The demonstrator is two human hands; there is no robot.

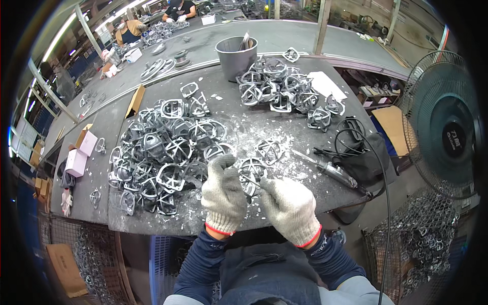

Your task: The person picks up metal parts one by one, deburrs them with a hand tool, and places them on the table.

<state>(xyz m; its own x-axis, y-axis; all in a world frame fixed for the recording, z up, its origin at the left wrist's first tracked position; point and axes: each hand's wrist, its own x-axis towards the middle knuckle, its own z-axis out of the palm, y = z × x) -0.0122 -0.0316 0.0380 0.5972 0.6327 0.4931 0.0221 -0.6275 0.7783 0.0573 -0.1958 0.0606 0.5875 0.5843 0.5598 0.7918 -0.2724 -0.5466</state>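
At the near edge of the worktable, both my hands wear off-white knitted gloves with red cuffs. My left hand is closed, its curled fingers at the left side of a grey open-frame metal part. My right hand is pinched closed at the lower right of that part. A thin dark rod reaches from its fingertips toward my left hand; its far end is hard to make out. Just beyond lies a similar ribbed metal part among pale flakes. A large heap of metal parts rises left of my left hand.
A second heap of parts lies at the back beside a grey bucket. Right of my hands are a corded handheld tool and a black bag. A big fan stands at the right. Two people work at the far left.
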